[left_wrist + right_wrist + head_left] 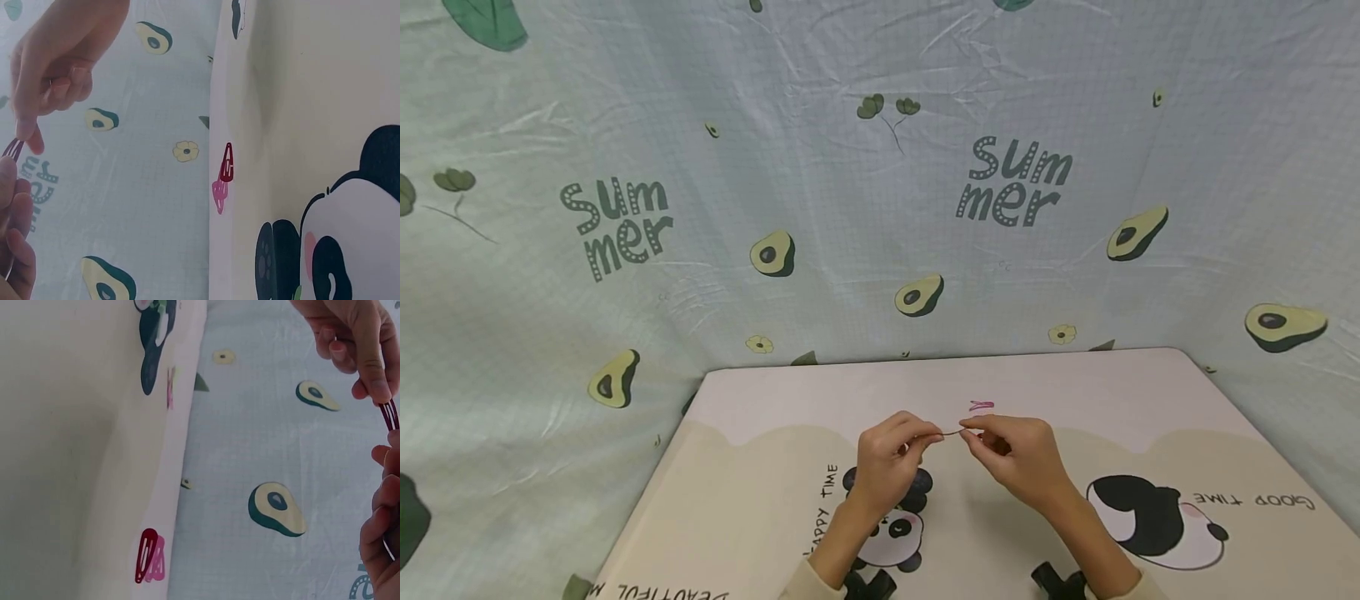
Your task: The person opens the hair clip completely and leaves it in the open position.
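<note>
My left hand point(886, 462) and right hand point(1021, 460) meet above the table, pinching opposite ends of a thin dark red snap hair clip point(952, 432) between thumb and fingers. Its slim parallel metal strips show in the left wrist view, where the clip point(12, 148) spans the gap between my fingertips. The right wrist view has the same clip point(390, 415) at its right edge. A second dark red snap hair clip point(147, 555) lies on the table, partly over a pink shape point(159, 559); I cannot tell whether that shape is printed or a separate piece.
The pale table point(760, 467) carries printed pandas, a dog point(1157, 521) and lettering. Behind its far edge hangs a light curtain point(850, 183) with avocados and the word summer. Black straps or mounts point(871, 585) show by both wrists.
</note>
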A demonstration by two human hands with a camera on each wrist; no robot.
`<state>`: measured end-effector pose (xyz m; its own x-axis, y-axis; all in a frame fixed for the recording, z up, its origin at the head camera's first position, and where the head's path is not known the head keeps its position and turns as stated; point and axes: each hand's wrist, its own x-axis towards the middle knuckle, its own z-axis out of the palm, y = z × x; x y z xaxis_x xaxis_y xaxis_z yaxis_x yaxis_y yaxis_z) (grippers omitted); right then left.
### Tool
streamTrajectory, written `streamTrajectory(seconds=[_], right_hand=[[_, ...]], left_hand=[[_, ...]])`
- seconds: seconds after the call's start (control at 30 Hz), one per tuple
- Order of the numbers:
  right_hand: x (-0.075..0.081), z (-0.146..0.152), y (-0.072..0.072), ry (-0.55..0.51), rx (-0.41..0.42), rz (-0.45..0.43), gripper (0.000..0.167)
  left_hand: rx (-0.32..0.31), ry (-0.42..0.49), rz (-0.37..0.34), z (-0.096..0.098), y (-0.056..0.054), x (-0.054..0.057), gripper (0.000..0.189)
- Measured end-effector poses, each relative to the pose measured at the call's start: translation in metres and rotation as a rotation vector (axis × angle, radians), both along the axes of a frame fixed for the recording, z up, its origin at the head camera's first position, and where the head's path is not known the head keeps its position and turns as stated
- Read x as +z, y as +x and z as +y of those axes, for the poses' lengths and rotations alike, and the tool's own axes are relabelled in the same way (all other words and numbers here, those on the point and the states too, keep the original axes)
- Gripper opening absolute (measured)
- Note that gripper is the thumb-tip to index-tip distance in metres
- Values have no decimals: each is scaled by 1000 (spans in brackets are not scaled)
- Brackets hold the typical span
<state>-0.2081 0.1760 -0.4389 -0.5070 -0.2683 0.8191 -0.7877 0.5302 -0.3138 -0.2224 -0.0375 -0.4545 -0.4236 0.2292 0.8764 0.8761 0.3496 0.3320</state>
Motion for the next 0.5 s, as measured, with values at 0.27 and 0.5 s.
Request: streamTrajectory(seconds=[0.27,0.5], right_hand=[[2,1,-2,88,-46,112,20],[0,2,-3,108,-48,179,17]], left_hand=[[19,16,-4,-1,1,0,3],[25,5,10,0,2,1,14]])
